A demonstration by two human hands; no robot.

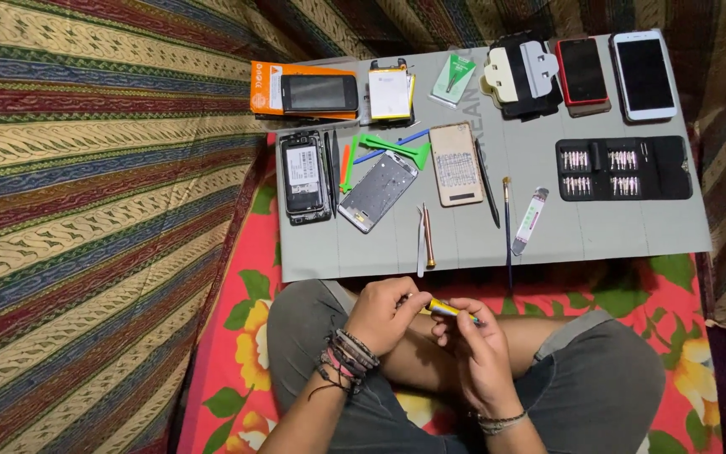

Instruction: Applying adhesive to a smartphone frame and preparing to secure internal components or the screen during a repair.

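Left hand (pixel 388 313): curled over the lap, fingers (pixel 407 290) pressed together around the near end of a small yellow tool; cords and beads wrap the wrist.
Right hand (pixel 476 349): just beside the left, fingers (pixel 455 315) pinching the other end of the same tool; a thin bracelet sits on the wrist.
Yellow tool (pixel 445 309): a short stick-like piece, yellow with a dark tip, held between both hands above the crossed legs.
Long axis: it runs from the left hand's fingers across and slightly down toward the right hand, roughly side to side.
Which hand is nearer: both touch it; the left covers more of its length, the right holds the tip end.
Grey mat (pixel 632 235): lies just beyond the fingers, on the floral red cloth (pixel 237 336), carrying everything else.
Straight ahead of the fingers: a copper-handled screwdriver (pixel 428 237) beside tweezers, their lengths pointing away from the person.
Ahead and to the left hand's side: an opened phone (pixel 304 176), a bare silver frame (pixel 377 192), green and orange pry tools (pixel 384 147).
Ahead and to the right hand's side: a fine brush (pixel 507 227), a black pen-like tool, and well apart, a black case of bits (pixel 623 168).
Far edge of the mat: an orange box with a phone on it, a battery, two more phones (pixel 644 74).
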